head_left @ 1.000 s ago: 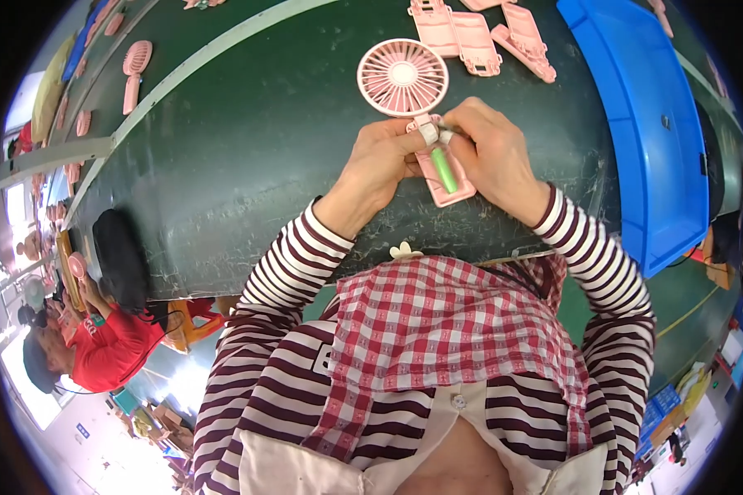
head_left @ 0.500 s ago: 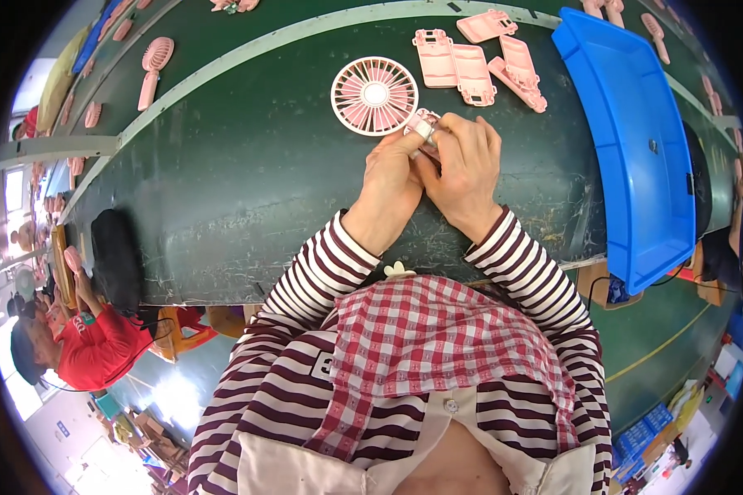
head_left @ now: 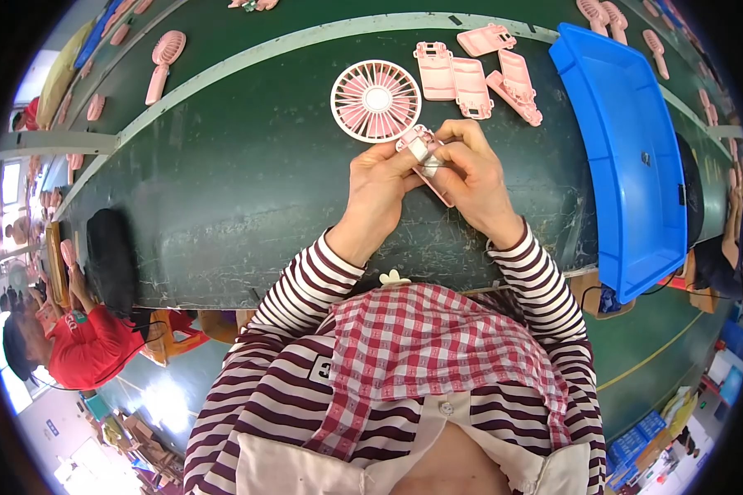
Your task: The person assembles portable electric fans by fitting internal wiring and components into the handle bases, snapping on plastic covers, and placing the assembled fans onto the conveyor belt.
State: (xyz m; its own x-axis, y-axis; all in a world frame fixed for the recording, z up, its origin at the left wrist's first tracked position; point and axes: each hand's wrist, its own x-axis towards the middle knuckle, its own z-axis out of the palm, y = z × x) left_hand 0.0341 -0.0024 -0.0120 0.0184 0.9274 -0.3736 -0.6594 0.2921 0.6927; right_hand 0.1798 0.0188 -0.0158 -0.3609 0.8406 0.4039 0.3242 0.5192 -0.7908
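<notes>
Both hands meet over a pink fan handle shell (head_left: pixel 439 191) with a white part (head_left: pixel 418 148) set in its upper end. My left hand (head_left: pixel 376 183) grips the shell's upper end from the left, thumb on the white part. From the right, my right hand (head_left: pixel 475 175) pinches at the inside of the shell; what its fingertips press on is too small to make out. Just beyond the hands lies a round fan head (head_left: pixel 377 99) with a white rim and pink blades. Several loose pink handle shells (head_left: pixel 472 87) lie to its right.
A long blue plastic tray (head_left: pixel 627 165) stands on the green worktable (head_left: pixel 223 206) at the right. Assembled pink hand fans (head_left: pixel 168 49) lie past a pale metal rail (head_left: pixel 289 40). At the far left sits a person in red (head_left: pixel 95 351).
My hands have drawn slightly apart, the right one shifting right, so more of the pink shell shows between them. The person in red has moved slightly.
</notes>
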